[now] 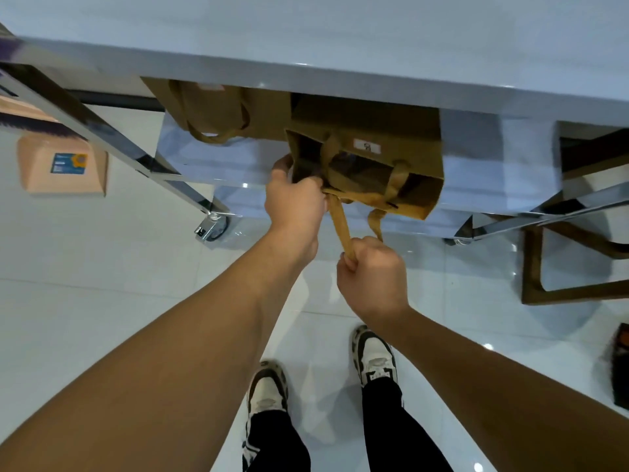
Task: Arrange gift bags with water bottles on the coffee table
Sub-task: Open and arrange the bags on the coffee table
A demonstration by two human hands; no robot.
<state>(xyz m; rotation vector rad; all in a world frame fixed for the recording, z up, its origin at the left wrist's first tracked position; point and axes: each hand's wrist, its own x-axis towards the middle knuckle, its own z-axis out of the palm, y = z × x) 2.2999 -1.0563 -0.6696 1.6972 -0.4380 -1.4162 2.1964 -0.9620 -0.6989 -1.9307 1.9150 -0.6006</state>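
Gift bag (391, 144), brown paper, sits on the lower shelf (218, 158) under the counter (306, 35), at about twelve o'clock from my feet. My left hand (294, 206) pinches its near rim; my right hand (372, 277) is clenched round one ribbon handle (340, 223). Pulling hard on that handle alone could tear it or tip the bag off the shelf. Its mouth faces me, toward six o'clock; its long axis runs nine to three. Another bag (221, 107) lies flat at eleven.

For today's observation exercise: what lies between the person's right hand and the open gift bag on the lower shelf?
In the head view, a taut ribbon handle runs from the right hand up to the gift bag.
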